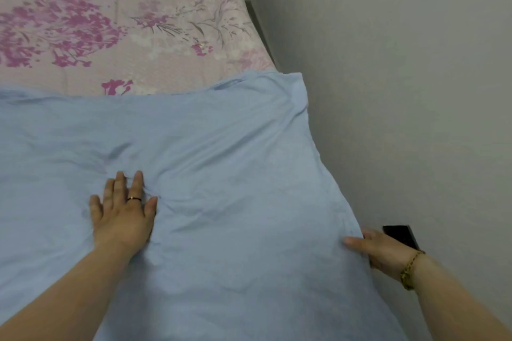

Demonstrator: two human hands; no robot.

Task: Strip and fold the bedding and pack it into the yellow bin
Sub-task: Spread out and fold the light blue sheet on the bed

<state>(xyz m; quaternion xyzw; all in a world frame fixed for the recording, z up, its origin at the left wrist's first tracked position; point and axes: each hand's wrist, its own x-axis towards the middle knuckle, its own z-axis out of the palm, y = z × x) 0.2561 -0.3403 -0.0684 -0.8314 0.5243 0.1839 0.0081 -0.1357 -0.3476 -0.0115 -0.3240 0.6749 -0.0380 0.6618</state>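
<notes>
A light blue sheet (227,152) lies spread over the near part of the bed, with soft wrinkles in it. My left hand (123,213) rests flat on it with fingers straight and spread, a ring on one finger. At the sheet's right edge, my right hand (379,250) holds the cloth, the thumb on top and the fingers tucked under the hem. A bracelet sits on that wrist. The yellow bin is not in view.
Beyond the blue sheet lies a pink floral quilt (124,28) covering the far part of the bed. A grey wall (415,91) runs close along the bed's right side. A small dark object (401,235) sits by the wall next to my right hand.
</notes>
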